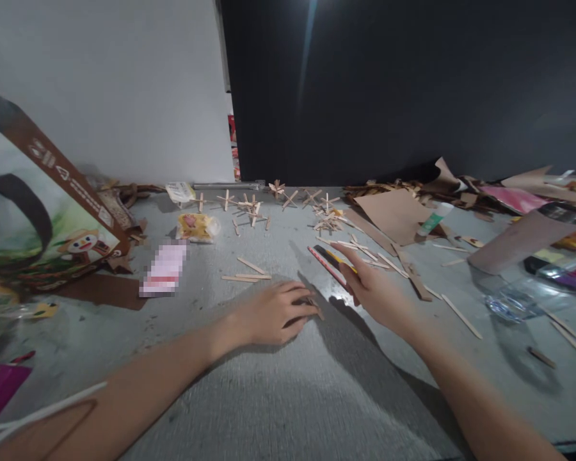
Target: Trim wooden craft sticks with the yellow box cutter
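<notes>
My left hand (283, 314) rests low over the grey table with its fingers bent. A small brownish sliver shows at its fingertips, too blurred to name. To its right, my right hand (367, 285) is closed around a yellow and black utility knife (335, 258), whose front end points up and left. Alongside the knife lies a thin red strip with pale dots (325, 264). Loose wooden craft sticks (247, 277) lie beyond my left hand, and more craft sticks (388, 264) are scattered past my right hand.
Crossed-stick pieces (254, 208) line the back, near a snack packet (196, 227). A printed bag (52, 198) stands left, with a pixelated slip (166, 267) beside it. On the right are cardboard (393, 214), a glue stick (434, 219) and a clear plastic bottle or cup (513, 301).
</notes>
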Demonstrator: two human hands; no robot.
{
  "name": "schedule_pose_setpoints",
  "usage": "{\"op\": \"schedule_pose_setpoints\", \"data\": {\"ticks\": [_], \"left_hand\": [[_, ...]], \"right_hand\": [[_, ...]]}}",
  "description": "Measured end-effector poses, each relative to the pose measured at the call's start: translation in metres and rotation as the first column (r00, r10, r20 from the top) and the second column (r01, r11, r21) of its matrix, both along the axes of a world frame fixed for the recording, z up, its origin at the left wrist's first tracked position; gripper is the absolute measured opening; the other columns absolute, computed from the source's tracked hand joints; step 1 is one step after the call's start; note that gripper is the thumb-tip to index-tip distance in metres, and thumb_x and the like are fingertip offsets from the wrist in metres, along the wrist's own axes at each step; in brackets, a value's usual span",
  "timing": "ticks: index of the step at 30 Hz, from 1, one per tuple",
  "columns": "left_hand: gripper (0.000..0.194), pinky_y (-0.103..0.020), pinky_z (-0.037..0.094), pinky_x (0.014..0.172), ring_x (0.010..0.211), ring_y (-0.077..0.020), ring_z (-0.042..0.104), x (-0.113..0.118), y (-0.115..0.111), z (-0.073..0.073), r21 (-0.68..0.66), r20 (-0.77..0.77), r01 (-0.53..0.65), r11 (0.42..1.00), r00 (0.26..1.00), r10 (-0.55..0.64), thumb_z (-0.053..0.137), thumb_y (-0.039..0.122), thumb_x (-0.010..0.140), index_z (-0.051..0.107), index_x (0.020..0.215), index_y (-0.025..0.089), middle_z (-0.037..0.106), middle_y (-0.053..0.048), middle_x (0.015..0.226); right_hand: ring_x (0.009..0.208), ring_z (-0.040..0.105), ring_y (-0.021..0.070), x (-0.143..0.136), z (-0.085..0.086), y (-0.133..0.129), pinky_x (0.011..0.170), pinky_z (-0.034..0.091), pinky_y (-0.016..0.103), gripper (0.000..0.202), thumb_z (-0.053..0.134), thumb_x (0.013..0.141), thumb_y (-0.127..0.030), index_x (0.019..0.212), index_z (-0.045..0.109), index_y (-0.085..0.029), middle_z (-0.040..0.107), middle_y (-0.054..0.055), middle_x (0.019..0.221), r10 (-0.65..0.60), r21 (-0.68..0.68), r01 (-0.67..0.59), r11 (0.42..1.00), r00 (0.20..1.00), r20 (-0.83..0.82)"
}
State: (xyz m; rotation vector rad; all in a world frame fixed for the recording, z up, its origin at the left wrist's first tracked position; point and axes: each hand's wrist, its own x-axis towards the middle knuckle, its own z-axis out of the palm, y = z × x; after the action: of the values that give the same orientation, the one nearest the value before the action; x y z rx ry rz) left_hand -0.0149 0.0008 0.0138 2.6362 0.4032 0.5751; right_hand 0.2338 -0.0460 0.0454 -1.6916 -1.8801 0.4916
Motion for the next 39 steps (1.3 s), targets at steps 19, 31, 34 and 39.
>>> {"op": "schedule_pose_setpoints", "data": {"ticks": [19,31,34,39], "left_hand": [[0.039,-0.055,0.042,0.120,0.145,-0.0326,0.047,-0.001,0.002,-0.015,0.185,-0.085,-0.221,0.958,0.967,0.240,0.048,0.026,0.106,0.068,0.140,0.026,0.056,-0.015,0.145],[0.040,-0.052,0.044,0.118,0.142,-0.0302,0.048,-0.001,0.004,-0.015,0.248,-0.086,-0.199,0.948,0.970,0.226,0.047,0.022,0.106,0.067,0.140,0.025,0.057,-0.014,0.140],[0.040,-0.052,0.046,0.117,0.142,-0.0304,0.048,-0.001,0.003,-0.016,0.254,-0.094,-0.199,0.946,0.969,0.229,0.047,0.022,0.106,0.066,0.141,0.025,0.056,-0.014,0.141],[0.039,-0.053,0.047,0.116,0.142,-0.0303,0.048,-0.001,0.003,-0.018,0.266,-0.087,-0.206,0.942,0.968,0.237,0.046,0.024,0.107,0.066,0.141,0.026,0.056,-0.014,0.141]], "right_hand": [[0.079,0.077,0.0218,0.005,0.010,-0.005,0.061,0.045,0.027,0.036,0.049,0.108,-0.036,0.122,0.082,-0.028,0.085,0.004,0.104,0.172,-0.044,-0.167,0.985,0.965,0.200],[0.067,0.074,0.0179,0.005,0.013,-0.008,0.059,0.046,0.026,0.036,0.050,0.108,-0.034,0.124,0.081,-0.029,0.085,0.004,0.099,0.183,-0.045,-0.177,0.983,0.957,0.227],[0.065,0.073,0.0175,0.005,0.012,-0.008,0.059,0.046,0.026,0.035,0.050,0.108,-0.033,0.124,0.081,-0.029,0.085,0.004,0.096,0.177,-0.047,-0.171,0.984,0.956,0.233],[0.079,0.078,0.0207,0.005,0.011,-0.008,0.061,0.047,0.026,0.035,0.051,0.108,-0.033,0.124,0.081,-0.029,0.085,0.004,0.102,0.172,-0.032,-0.170,0.985,0.954,0.247]]}}
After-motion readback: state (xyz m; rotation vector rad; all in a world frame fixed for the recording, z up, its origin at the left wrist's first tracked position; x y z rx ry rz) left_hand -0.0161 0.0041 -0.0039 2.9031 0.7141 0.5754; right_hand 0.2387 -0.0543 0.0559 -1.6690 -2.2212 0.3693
